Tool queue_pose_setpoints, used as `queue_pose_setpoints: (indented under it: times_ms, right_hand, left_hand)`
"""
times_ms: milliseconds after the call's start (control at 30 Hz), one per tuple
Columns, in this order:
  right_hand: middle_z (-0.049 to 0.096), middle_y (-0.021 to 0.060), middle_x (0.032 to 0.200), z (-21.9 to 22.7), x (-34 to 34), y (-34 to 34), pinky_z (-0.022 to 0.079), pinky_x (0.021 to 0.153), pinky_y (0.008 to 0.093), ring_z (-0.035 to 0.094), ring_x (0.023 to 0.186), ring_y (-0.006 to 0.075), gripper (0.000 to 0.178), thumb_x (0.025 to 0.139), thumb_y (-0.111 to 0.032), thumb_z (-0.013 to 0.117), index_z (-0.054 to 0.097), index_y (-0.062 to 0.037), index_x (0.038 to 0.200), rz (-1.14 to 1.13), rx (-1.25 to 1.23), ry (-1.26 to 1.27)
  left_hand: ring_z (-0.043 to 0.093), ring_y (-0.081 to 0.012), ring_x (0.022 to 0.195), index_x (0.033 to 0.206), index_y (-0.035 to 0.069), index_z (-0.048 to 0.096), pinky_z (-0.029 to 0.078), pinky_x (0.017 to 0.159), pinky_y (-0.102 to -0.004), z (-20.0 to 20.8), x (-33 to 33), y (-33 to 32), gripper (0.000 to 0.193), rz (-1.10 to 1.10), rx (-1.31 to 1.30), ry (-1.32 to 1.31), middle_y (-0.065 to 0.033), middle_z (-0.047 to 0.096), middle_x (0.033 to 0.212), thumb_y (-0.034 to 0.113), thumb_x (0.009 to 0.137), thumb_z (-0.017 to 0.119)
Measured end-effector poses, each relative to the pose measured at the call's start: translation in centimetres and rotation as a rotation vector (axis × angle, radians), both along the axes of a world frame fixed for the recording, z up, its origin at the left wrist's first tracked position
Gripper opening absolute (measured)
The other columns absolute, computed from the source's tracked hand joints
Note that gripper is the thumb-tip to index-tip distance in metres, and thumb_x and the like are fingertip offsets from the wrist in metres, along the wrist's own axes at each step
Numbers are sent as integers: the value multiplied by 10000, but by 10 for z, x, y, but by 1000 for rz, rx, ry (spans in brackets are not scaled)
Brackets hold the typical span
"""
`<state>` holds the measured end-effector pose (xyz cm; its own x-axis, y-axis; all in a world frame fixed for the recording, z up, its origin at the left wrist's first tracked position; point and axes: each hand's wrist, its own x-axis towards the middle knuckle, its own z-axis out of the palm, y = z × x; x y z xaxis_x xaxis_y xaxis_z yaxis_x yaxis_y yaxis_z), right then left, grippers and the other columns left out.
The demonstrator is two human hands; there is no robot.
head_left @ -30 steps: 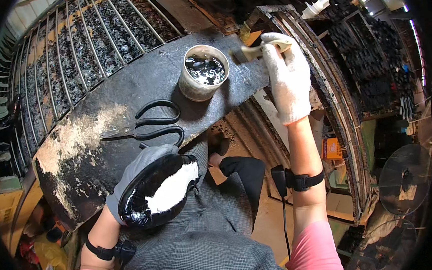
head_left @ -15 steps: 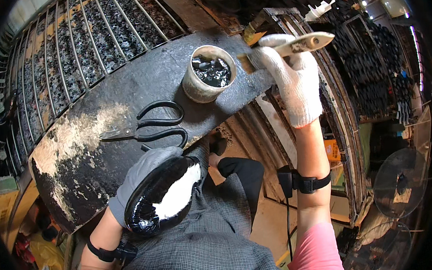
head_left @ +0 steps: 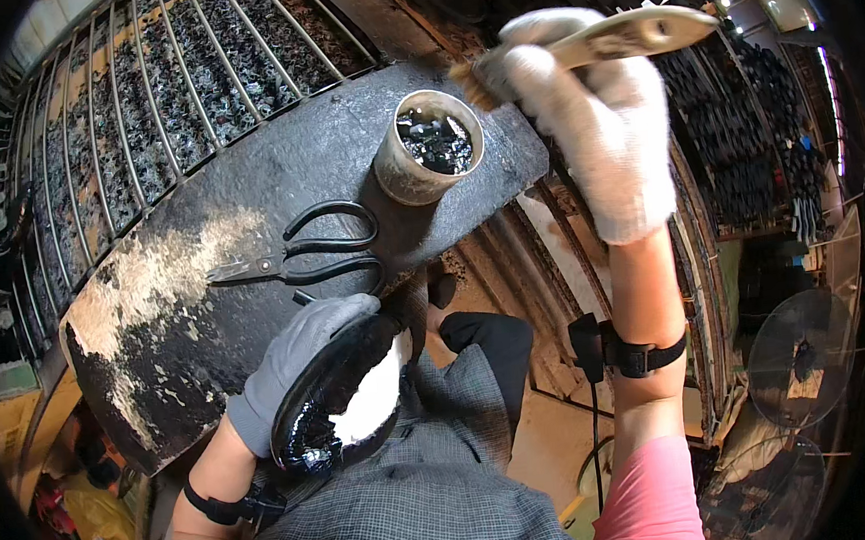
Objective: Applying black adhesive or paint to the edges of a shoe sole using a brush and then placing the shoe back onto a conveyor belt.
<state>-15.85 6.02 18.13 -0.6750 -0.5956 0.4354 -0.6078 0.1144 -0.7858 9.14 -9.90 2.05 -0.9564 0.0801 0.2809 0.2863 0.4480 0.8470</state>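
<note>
My left hand (head_left: 303,354), in a grey glove, is closed round a black shoe (head_left: 308,419) with a white area on its upturned face. Wet-looking gloss covers the shoe's near end. In a white knitted glove, my right hand (head_left: 598,123) grips a flat paintbrush (head_left: 642,37) by its pale handle. The dark-stained bristles point left, above the workbench and beyond the cup's right rim, apart from it. A whitish cup (head_left: 401,177) of shiny black paste stands on the dark workbench (head_left: 273,141). Black-handled scissors (head_left: 332,269) lie just beyond my left hand.
A metal rack (head_left: 121,121) over black scraps runs along the bench's far left side. Wooden frames (head_left: 689,282) stand at my right, with many dark pieces hanging behind them. A round fan (head_left: 800,360) is farther right. A yellow bag (head_left: 100,529) lies at lower left.
My right hand has lifted the paintbrush up and away, and its handle has swung farther right. My left hand and the shoe appear shifted slightly to the right, as does the whole view.
</note>
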Motion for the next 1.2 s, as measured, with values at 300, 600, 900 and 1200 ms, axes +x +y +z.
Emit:
queue_pose_setpoints:
  times_ms: [300,600,900,1200]
  right_hand:
    - [735,62,986,-67,-4,21,550,802,279,686,867,142,148,911,-62,757,724,-37,1053,-27,9,343]
    - [700,182,1151,-113,71,130,541,708,321,667,840,206,250,1028,-99,596,616,3,1255,-72,-644,-671]
    - [689,105,933,-197,123,156,526,604,279,627,677,148,201,1013,-189,675,625,-19,1108,-268,-713,-990]
    - [678,20,788,-189,50,145,480,573,219,587,611,73,158,974,-198,718,672,-48,992,-282,-324,-719]
  left_hand:
    - [586,-385,1285,1428,-3,545,456,1108,-457,3,11,2,633,-57,55,-54,-192,617,1362,214,872,755]
    - [659,-388,1135,1288,54,692,491,1003,-465,14,-38,64,364,21,-164,126,-153,723,1216,218,966,660]
    - [603,-423,1284,1344,-55,591,452,1122,-512,-57,-54,88,527,178,-331,296,-243,629,1363,121,874,753]
    - [608,-474,1270,1455,29,464,478,1083,-559,-62,-62,96,634,55,-339,492,-262,600,1404,45,875,717]
